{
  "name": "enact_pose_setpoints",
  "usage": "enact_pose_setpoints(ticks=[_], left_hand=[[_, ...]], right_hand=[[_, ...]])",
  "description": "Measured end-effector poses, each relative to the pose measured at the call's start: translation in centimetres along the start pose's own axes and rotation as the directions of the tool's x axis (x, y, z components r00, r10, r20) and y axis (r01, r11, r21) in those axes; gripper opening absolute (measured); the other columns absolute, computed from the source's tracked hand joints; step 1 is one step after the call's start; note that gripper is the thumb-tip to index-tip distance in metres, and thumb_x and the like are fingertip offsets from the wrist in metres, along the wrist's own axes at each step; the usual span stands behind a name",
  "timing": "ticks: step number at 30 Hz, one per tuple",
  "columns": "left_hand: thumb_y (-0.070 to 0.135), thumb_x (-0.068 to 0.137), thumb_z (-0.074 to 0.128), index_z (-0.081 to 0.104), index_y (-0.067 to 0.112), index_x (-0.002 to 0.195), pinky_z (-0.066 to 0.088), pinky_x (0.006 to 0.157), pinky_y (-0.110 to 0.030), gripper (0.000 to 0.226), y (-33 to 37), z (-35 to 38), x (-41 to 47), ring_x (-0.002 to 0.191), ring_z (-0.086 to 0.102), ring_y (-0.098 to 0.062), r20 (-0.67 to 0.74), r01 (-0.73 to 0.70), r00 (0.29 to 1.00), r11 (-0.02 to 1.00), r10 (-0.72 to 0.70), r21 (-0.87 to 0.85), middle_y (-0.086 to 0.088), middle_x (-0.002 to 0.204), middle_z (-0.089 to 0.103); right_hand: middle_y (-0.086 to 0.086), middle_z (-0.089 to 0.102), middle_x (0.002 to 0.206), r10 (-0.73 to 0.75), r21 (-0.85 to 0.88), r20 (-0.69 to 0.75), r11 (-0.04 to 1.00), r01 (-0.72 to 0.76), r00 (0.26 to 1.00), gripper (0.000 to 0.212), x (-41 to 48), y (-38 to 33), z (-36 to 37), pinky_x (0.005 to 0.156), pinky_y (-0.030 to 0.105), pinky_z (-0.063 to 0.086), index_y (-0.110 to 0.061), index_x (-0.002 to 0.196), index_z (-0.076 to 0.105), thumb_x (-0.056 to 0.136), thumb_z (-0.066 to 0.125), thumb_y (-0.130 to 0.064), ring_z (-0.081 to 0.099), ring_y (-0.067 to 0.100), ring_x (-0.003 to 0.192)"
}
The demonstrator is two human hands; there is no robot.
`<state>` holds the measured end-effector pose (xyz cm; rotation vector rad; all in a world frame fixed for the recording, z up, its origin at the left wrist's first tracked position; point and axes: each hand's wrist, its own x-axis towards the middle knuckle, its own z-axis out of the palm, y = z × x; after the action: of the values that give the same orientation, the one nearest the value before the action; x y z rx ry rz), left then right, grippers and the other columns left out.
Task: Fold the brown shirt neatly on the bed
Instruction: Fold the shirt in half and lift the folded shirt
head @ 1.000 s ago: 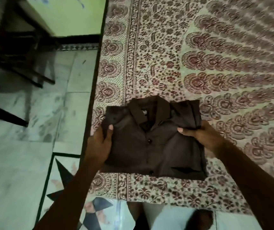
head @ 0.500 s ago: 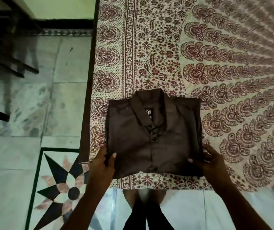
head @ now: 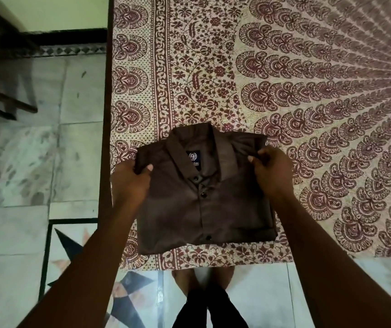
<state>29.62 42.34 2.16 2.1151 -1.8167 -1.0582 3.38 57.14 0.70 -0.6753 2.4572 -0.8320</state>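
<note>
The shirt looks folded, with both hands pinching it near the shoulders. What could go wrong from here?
1. The left hand and right hand pinch the brown shirt only at its shoulders, so lifting or pulling might let the folded layers underneath fall open.
2. The shirt lies near the corner of the bed. A tug toward the person could slide it onto the floor.

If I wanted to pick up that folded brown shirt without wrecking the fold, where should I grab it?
Probably by its two side edges near the shoulders, one grip from each side, as the left hand and right hand pinch it now. The shirt lies as a flat rectangle, collar up, with layers tucked beneath; taking both sides together should keep them stacked.
</note>
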Motion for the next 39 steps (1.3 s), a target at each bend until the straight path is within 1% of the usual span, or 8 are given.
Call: enact_pose_setpoints(ticks=[5,9,13,17,22,25,31,39], left_hand=[[0.03,0.099,0.066,0.069,0.0,0.113,0.048,0.087,-0.042,0.033,-1.5,0.3,0.6,0.109,0.064,-0.045,-0.021,-0.076,0.997,0.994,0.077,0.076,-0.026,0.113,0.07],[0.03,0.098,0.063,0.054,0.009,0.139,0.045,0.101,-0.051,0.047,-1.7,1.1,-3.2,0.13,0.048,-0.04,-0.189,-0.347,0.892,0.889,0.411,0.299,-0.02,0.146,0.048],[0.048,0.102,0.053,0.031,0.018,0.161,0.024,0.122,-0.052,0.07,-2.9,2.7,-5.3,0.159,0.017,-0.031,0.052,-0.577,0.79,0.711,0.611,0.403,-0.003,0.173,0.018],[0.064,0.102,0.037,0.01,0.023,0.166,0.016,0.128,-0.056,0.081,-4.1,4.9,-2.3,0.162,-0.002,-0.029,0.189,-0.608,0.779,0.646,0.598,0.46,0.002,0.175,0.0],[0.058,0.105,0.035,0.013,0.022,0.166,0.017,0.128,-0.056,0.075,-3.8,5.1,-2.4,0.162,-0.003,-0.026,0.139,-0.591,0.793,0.695,0.593,0.41,0.002,0.175,0.003],[0.052,0.105,0.04,0.025,0.019,0.164,0.019,0.127,-0.055,0.069,-3.9,4.5,-5.7,0.162,0.005,-0.027,0.016,-0.535,0.812,0.733,0.583,0.421,-0.002,0.175,0.011],[0.062,0.101,0.036,0.022,0.024,0.165,0.015,0.127,-0.055,0.075,-8.0,6.1,-6.7,0.161,0.006,-0.03,0.156,-0.56,0.793,0.604,0.589,0.567,-0.002,0.175,0.008],[0.058,0.104,0.035,0.034,0.02,0.16,0.02,0.126,-0.053,0.068,-6.3,5.2,-7.7,0.16,0.014,-0.03,0.133,-0.569,0.809,0.705,0.573,0.422,-0.004,0.173,0.019]], right_hand=[[0.018,0.067,0.111,-0.018,-0.034,-0.047,0.999,0.017,0.999,0.028,0.3,0.9,0.7,0.085,0.035,0.045,-0.005,0.111,0.067,0.09,0.076,-0.022,0.063,0.034,0.104],[0.02,0.051,0.137,-0.229,-0.216,-0.172,0.958,0.19,0.958,0.045,-1.5,1.1,1.4,0.102,0.053,0.045,-0.01,0.134,0.057,0.096,0.067,-0.031,0.05,0.039,0.124],[0.012,0.026,0.167,-0.47,-0.333,0.007,0.831,0.445,0.883,0.068,-6.0,1.4,2.7,0.118,0.053,0.03,-0.013,0.157,0.038,0.102,0.052,-0.051,0.027,0.035,0.153],[-0.002,0.003,0.174,-0.442,-0.529,0.214,0.697,0.484,0.871,0.086,-4.5,4.3,3.1,0.118,0.058,0.025,-0.027,0.165,0.016,0.096,0.028,-0.077,0.005,0.029,0.16],[-0.001,-0.014,0.173,-0.292,-0.508,0.198,0.786,0.353,0.936,0.08,-2.9,3.9,2.4,0.121,0.069,0.012,-0.038,0.164,0.006,0.096,0.024,-0.077,-0.009,0.035,0.159],[0.004,-0.006,0.174,-0.373,-0.531,0.136,0.755,0.386,0.918,0.082,-6.4,3.1,1.9,0.123,0.063,0.015,-0.024,0.165,0.013,0.099,0.033,-0.069,-0.005,0.032,0.16],[0.001,0.003,0.174,-0.419,-0.572,0.248,0.664,0.481,0.873,0.085,-10.4,7.6,2.7,0.121,0.058,0.023,-0.027,0.165,0.015,0.097,0.038,-0.073,0.004,0.028,0.16],[0.012,0.02,0.171,-0.245,-0.44,0.072,0.862,0.252,0.967,0.084,-9.8,7.9,1.1,0.125,0.054,0.023,-0.012,0.164,0.017,0.101,0.035,-0.065,0.015,0.033,0.158]])
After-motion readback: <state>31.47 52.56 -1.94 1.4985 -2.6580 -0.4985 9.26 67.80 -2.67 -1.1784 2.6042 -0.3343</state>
